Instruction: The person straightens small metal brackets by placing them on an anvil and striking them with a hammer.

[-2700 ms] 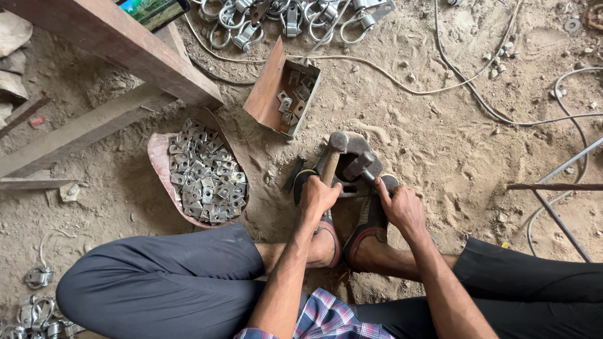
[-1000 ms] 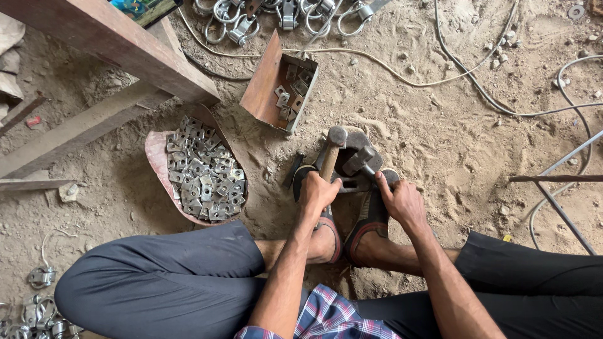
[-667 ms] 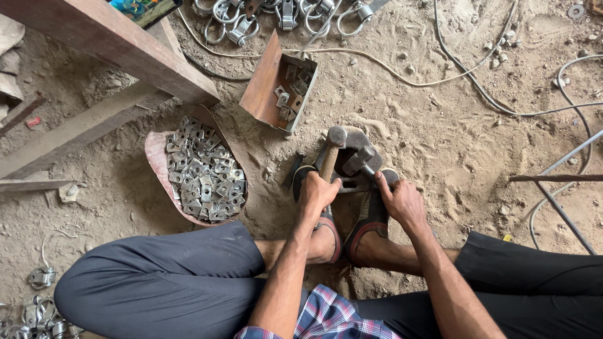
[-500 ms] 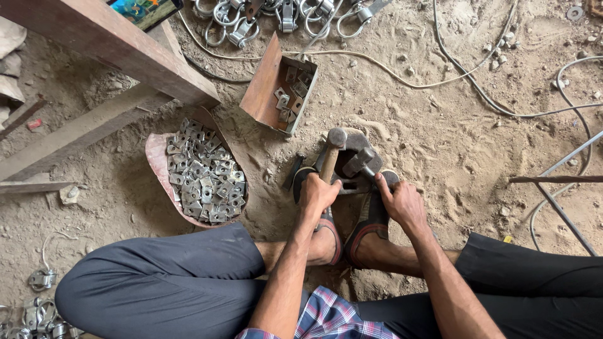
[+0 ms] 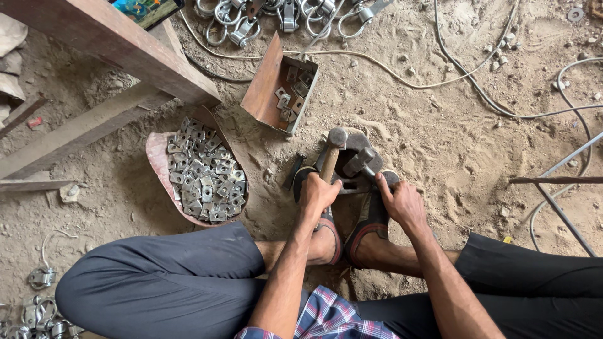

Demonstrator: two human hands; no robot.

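Note:
My left hand (image 5: 319,193) grips the wooden handle of a hammer (image 5: 332,150), whose steel head rests near a dark metal block (image 5: 353,162) on the sandy floor. My right hand (image 5: 402,202) presses on the near right edge of that block, next to a stubby steel punch (image 5: 361,162) lying on it. Whether the right hand holds a small part is hidden by the fingers. My feet in sandals (image 5: 370,226) brace against the block from below.
A curved pan (image 5: 158,163) of several small square metal plates sits left. A rusty open box (image 5: 267,85) with a few plates lies above. Metal clamps (image 5: 286,12) lie at top, more clamps (image 5: 38,307) at bottom left. Wooden beams (image 5: 113,44) and wires (image 5: 502,107) cross the ground.
The hammer head sits slightly lower towards the block than before. Both hands stay in nearly the same place.

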